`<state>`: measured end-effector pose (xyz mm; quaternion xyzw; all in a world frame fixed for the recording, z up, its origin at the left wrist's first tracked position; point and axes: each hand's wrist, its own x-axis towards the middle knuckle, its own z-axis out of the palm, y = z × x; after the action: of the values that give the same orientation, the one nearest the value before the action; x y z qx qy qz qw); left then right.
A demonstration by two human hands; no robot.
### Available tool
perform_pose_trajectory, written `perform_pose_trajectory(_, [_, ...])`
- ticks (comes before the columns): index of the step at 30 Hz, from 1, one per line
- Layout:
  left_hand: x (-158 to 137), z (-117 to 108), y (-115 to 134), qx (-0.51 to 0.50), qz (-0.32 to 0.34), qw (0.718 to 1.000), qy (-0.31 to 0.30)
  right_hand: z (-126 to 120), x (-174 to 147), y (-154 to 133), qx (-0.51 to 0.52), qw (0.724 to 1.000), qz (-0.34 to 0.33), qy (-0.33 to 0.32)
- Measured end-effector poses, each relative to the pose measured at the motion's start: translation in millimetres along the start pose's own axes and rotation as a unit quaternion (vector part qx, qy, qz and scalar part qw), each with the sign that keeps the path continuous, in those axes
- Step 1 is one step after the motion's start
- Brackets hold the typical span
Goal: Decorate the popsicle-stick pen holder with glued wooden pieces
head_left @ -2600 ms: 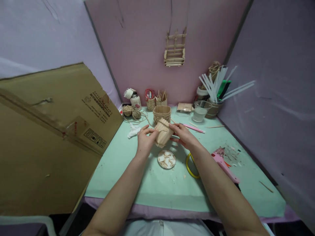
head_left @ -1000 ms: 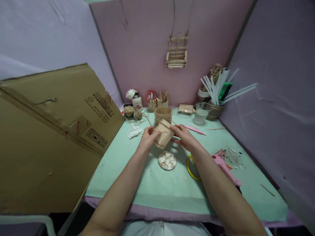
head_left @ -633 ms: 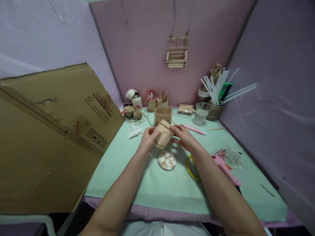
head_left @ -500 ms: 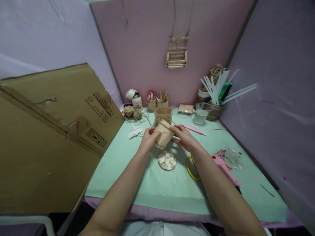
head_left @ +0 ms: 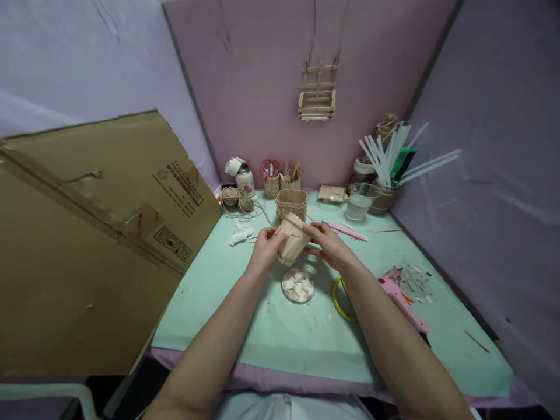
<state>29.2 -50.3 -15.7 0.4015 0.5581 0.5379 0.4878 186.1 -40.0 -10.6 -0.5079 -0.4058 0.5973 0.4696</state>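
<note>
Wooden stick piece (head_left: 293, 240): pale, ridged, scalloped ends, short strip across face; tilted, held between left hand (head_left: 265, 248) and right hand (head_left: 331, 243), above surface (head_left: 210, 303).

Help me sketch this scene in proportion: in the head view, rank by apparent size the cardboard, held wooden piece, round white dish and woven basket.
1. Cardboard
2. Held wooden piece
3. Round white dish and woven basket: they look alike, and the basket is farther back and partly hidden, so unranked.

The slatted piece (head_left: 292, 240) looked like pale, matt wood, the basket (head_left: 282, 211) rough and woven. The pink glue gun (head_left: 403, 304) appeared smooth plastic; the cardboard panel (head_left: 87, 245) was matt beneath glossy tape (head_left: 149, 219).
</note>
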Motion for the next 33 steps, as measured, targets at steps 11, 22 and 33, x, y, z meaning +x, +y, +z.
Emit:
perform_pose_trajectory(11, [0.9,-1.2,-2.7,0.004,0.001,1.000,0.001,0.2,-0.1,-0.4,-0.001,1.000,0.001,0.003])
perform_pose_trajectory(22, [-3.7,-7.4,-2.8,-0.055,-0.001,0.997,-0.045,-1.6,0.3,-3.0,0.000,1.000,-0.013,0.001])
perform_pose_trajectory(33, [4.1,-33.7,-15.8,-0.114,0.059,0.986,-0.107,-5.2,27.3,-19.1,-0.188,0.946,-0.235,-0.123])
